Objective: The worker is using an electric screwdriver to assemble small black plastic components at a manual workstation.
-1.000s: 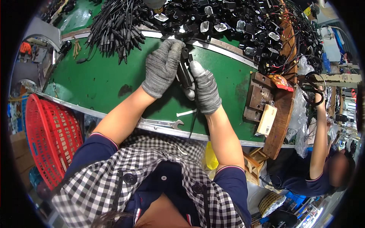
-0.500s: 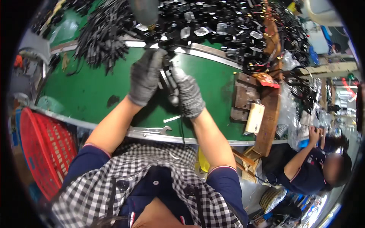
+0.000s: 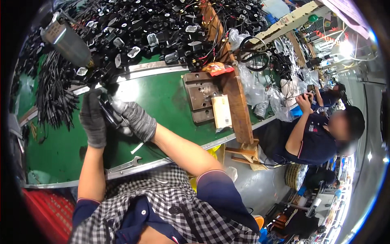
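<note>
Both my hands wear grey knitted gloves and are together over the green bench top [image 3: 162,95]. A glossy black part [image 3: 109,110], long and narrow, is held tilted between them; its exact kind I cannot make out. My left hand [image 3: 93,120] is closed along its left side, fingers together and pointing away from me. From the right, my right hand [image 3: 136,122] grips the same part with bent fingers, hiding its lower end. A grey cylindrical power tool [image 3: 69,42] with a brass-coloured tip hangs just beyond my hands.
Black cables [image 3: 55,91] lie bundled at left; many black parts [image 3: 152,38] cover the far side. Near the front edge are a wrench [image 3: 124,164] and a white strip [image 3: 137,147]. A metal block [image 3: 199,97], small box [image 3: 221,112] and wooden board [image 3: 239,105] stand right; a co-worker [image 3: 313,130] sits beyond.
The view has swung right, so the bench and my hands appear further left and more of the co-worker's area shows. Both hands still hold the black part.
</note>
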Action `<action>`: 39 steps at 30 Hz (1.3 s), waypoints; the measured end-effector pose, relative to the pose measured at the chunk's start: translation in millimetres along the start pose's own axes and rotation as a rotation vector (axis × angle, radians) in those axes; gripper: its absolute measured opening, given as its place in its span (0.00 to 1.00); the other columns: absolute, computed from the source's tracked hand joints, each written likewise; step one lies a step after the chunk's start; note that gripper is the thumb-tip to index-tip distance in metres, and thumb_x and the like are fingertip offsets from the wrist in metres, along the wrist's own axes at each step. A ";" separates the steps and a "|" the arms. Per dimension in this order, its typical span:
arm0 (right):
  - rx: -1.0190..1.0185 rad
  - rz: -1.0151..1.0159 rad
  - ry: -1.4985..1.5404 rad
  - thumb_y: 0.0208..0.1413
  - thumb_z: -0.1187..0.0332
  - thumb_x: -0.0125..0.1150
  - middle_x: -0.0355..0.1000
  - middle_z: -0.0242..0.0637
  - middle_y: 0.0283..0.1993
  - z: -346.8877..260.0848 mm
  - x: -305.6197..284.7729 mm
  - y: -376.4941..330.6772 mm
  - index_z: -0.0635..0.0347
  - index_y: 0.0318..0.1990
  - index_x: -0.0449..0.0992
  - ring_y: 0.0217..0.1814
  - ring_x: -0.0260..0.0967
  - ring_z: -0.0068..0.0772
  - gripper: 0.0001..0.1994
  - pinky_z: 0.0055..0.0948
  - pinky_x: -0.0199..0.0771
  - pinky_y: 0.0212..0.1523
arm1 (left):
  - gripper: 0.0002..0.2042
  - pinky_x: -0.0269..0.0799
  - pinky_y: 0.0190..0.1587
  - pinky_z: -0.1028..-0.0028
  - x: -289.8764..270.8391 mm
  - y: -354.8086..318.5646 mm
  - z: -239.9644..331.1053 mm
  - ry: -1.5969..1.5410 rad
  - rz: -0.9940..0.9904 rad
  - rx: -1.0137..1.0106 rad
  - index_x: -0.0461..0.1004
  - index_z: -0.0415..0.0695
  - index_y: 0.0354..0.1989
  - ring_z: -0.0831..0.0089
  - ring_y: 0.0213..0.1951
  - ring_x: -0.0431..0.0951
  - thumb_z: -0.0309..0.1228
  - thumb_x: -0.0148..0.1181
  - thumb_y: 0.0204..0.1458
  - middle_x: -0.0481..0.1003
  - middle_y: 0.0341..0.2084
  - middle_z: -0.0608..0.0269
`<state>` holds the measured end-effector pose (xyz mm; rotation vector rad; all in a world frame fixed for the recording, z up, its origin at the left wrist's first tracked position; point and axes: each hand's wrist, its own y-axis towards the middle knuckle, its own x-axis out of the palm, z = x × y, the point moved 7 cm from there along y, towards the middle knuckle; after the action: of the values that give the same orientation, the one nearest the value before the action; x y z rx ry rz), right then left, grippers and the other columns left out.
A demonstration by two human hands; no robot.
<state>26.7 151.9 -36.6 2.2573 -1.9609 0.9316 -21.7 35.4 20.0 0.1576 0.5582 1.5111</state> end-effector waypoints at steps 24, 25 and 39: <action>-0.221 0.097 -0.252 0.57 0.53 0.48 0.69 0.41 0.18 -13.0 -2.5 -4.6 0.59 0.29 0.73 0.19 0.67 0.37 0.18 0.29 0.64 0.20 | 0.13 0.67 0.38 0.73 0.7 -1.1 -5.3 0.010 0.001 -0.129 0.71 0.40 0.38 0.71 0.33 0.73 0.36 0.44 0.59 0.74 0.30 0.57; 0.012 -0.021 0.142 0.57 0.52 0.48 0.69 0.41 0.18 -2.1 5.2 -7.6 0.59 0.28 0.73 0.19 0.67 0.36 0.18 0.29 0.63 0.20 | 0.13 0.67 0.38 0.73 0.3 -2.1 -5.4 -0.020 0.012 -0.147 0.71 0.40 0.38 0.70 0.33 0.73 0.36 0.44 0.59 0.74 0.30 0.57; -0.182 0.063 -0.207 0.58 0.50 0.45 0.66 0.36 0.16 -11.0 -3.9 0.2 0.59 0.25 0.69 0.14 0.62 0.33 0.21 0.30 0.63 0.19 | 0.13 0.67 0.38 0.77 5.5 -1.9 -3.1 0.015 -0.086 -0.167 0.71 0.40 0.40 0.77 0.33 0.71 0.36 0.44 0.59 0.74 0.30 0.63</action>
<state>21.7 159.5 -29.3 2.2804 -2.1102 0.5152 -21.6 39.9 15.1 -0.0067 0.4432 1.4688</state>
